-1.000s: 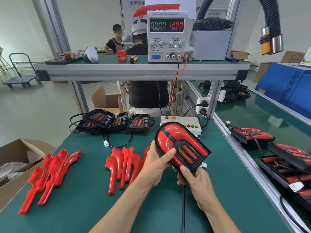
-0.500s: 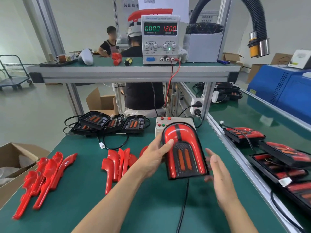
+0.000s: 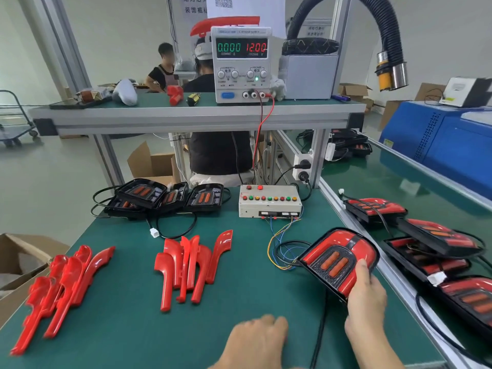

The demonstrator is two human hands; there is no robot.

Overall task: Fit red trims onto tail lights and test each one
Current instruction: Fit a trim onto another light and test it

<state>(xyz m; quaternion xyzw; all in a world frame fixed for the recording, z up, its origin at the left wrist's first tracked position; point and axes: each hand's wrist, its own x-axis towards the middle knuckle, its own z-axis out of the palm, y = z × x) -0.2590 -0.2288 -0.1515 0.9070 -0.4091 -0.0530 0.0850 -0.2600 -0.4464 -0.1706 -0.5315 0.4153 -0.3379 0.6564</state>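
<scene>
The tail light [image 3: 339, 262] has been carried from in front of the control box [image 3: 269, 202] towards the right edge of the worktop [image 3: 127, 302] and is now held low there, tilted, near the finished lights beyond that edge. It has been passed from the left hand [image 3: 259, 339] to the right hand [image 3: 366, 296]: the left grip has been released and that hand drawn back to the near edge, blurred, holding nothing, while the right hand, open half a second ago, is now closed on the light's near corner. The control box, previously hidden in part, is now fully exposed.
</scene>
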